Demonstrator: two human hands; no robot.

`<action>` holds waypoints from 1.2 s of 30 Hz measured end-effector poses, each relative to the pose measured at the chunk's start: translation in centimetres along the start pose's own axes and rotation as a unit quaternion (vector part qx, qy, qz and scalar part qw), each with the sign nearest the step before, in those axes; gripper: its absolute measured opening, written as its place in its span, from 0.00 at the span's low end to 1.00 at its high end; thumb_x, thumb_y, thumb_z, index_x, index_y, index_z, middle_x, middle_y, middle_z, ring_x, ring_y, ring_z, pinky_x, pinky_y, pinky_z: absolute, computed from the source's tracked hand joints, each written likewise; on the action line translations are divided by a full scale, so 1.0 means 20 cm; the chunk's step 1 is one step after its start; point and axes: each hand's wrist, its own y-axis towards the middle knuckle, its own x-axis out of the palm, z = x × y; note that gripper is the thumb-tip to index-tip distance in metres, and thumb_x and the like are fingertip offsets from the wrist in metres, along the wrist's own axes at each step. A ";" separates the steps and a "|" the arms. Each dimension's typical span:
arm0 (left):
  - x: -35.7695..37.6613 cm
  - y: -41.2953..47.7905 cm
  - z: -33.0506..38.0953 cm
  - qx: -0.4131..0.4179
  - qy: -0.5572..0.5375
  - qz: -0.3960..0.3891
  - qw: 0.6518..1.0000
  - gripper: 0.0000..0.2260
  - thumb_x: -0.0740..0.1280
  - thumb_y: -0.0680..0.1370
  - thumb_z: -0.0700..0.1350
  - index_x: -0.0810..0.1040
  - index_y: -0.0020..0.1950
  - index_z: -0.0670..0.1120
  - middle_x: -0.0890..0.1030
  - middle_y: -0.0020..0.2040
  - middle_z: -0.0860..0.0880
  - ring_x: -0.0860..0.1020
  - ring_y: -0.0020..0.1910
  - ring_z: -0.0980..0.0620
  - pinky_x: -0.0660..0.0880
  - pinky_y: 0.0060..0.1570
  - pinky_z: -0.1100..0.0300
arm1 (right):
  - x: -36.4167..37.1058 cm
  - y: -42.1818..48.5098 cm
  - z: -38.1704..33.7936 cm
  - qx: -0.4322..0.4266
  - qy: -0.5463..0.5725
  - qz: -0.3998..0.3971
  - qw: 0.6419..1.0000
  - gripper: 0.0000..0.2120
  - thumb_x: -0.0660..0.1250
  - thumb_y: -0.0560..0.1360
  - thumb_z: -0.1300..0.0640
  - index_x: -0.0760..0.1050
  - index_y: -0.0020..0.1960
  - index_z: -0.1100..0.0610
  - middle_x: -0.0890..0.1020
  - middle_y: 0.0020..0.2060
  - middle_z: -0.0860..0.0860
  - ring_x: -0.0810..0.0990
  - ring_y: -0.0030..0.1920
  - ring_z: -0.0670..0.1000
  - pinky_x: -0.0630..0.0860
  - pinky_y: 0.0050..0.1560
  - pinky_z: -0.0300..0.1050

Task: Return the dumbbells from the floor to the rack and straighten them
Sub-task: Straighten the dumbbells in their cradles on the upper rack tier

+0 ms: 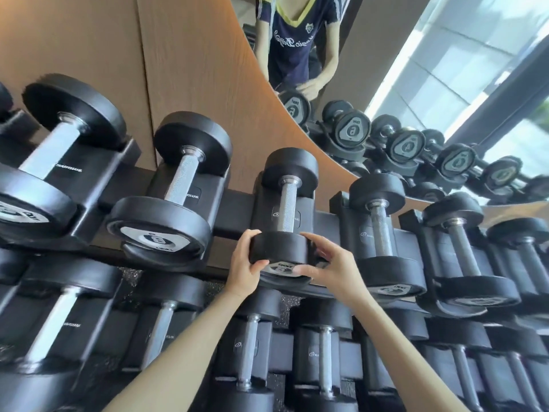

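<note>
A small black dumbbell [286, 209] with a knurled steel handle lies in a cradle on the top tier of the rack [234, 209]. My left hand [246, 263] grips the left side of its near head. My right hand [329, 260] grips the right side of that same head, thumb on the grey end label. The dumbbell's far head rests in the cradle toward the wall.
Larger dumbbells [169, 197] fill the cradles to the left, smaller ones [383, 233] to the right. A lower tier [249, 352] holds several more dumbbells under my arms. Behind stand a wooden wall panel [193, 69] and a mirror [416, 84] showing a person's reflection.
</note>
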 end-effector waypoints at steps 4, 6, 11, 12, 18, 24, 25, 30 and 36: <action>-0.06 -0.02 0.03 -0.052 0.033 -0.088 0.994 0.29 0.61 0.69 0.54 0.67 0.65 0.38 0.71 0.61 0.47 0.70 0.61 0.51 0.64 0.63 0.60 | 0.10 -0.05 0.11 -0.026 0.147 0.018 0.989 0.27 0.74 0.69 0.55 0.70 0.64 0.44 0.76 0.58 0.48 0.75 0.61 0.47 0.69 0.60 0.38; -0.11 -0.03 0.06 -0.061 0.040 -0.124 0.990 0.32 0.61 0.69 0.60 0.66 0.68 0.43 0.70 0.64 0.49 0.69 0.63 0.52 0.63 0.63 0.64 | 0.13 -0.06 0.14 -0.029 0.173 0.029 0.984 0.29 0.72 0.68 0.44 0.68 0.66 0.43 0.74 0.59 0.48 0.73 0.63 0.48 0.69 0.61 0.40; -0.12 0.04 0.22 0.021 0.041 -0.169 0.985 0.32 0.64 0.70 0.67 0.67 0.66 0.49 0.70 0.63 0.52 0.67 0.64 0.58 0.60 0.64 0.70 | 0.13 -0.02 0.19 -0.062 0.139 0.036 0.988 0.29 0.70 0.66 0.35 0.67 0.65 0.37 0.74 0.56 0.37 0.73 0.62 0.48 0.71 0.63 0.51; -0.09 0.05 0.24 0.032 0.049 -0.166 0.984 0.32 0.63 0.70 0.68 0.68 0.65 0.48 0.71 0.61 0.54 0.68 0.63 0.58 0.61 0.63 0.70 | 0.13 -0.01 0.20 -0.069 0.128 0.033 0.989 0.29 0.70 0.66 0.34 0.67 0.65 0.37 0.74 0.54 0.37 0.74 0.60 0.48 0.72 0.62 0.53; -0.03 0.05 0.20 0.060 0.074 -0.092 0.991 0.35 0.58 0.71 0.71 0.72 0.59 0.40 0.73 0.54 0.49 0.72 0.54 0.53 0.66 0.58 0.66 | 0.07 0.05 0.20 -0.101 0.033 -0.019 0.994 0.35 0.70 0.65 0.34 0.68 0.68 0.45 0.71 0.48 0.38 0.74 0.50 0.50 0.74 0.54 0.55; -0.05 0.02 0.16 0.006 0.042 -0.045 0.998 0.38 0.55 0.71 0.72 0.70 0.60 0.39 0.74 0.54 0.46 0.74 0.53 0.52 0.69 0.55 0.64 | 0.08 0.07 0.10 -0.131 -0.159 0.005 0.979 0.37 0.60 0.66 0.32 0.64 0.71 0.47 0.72 0.52 0.44 0.70 0.54 0.51 0.74 0.48 0.51; -0.05 0.02 0.16 0.000 0.041 -0.048 0.998 0.37 0.56 0.71 0.72 0.70 0.60 0.40 0.74 0.55 0.46 0.74 0.54 0.51 0.69 0.55 0.63 | 0.08 0.06 0.10 -0.125 -0.161 0.002 0.979 0.37 0.60 0.66 0.32 0.63 0.71 0.47 0.72 0.52 0.44 0.70 0.54 0.51 0.75 0.48 0.52; -0.06 0.01 0.25 -0.026 0.091 -0.135 0.986 0.31 0.61 0.72 0.67 0.67 0.63 0.45 0.71 0.60 0.47 0.69 0.61 0.52 0.65 0.61 0.60 | 0.06 -0.02 0.11 -0.087 -0.109 0.003 0.990 0.33 0.66 0.73 0.44 0.57 0.74 0.47 0.70 0.57 0.43 0.72 0.53 0.49 0.69 0.49 0.41; -0.12 -0.03 0.40 0.036 0.287 -0.150 0.945 0.27 0.63 0.78 0.54 0.61 0.72 0.42 0.66 0.70 0.44 0.65 0.67 0.48 0.62 0.66 0.55 | 0.07 -0.07 0.01 -0.049 -0.178 -0.008 0.983 0.33 0.61 0.77 0.46 0.50 0.76 0.52 0.63 0.72 0.50 0.74 0.59 0.54 0.67 0.48 0.40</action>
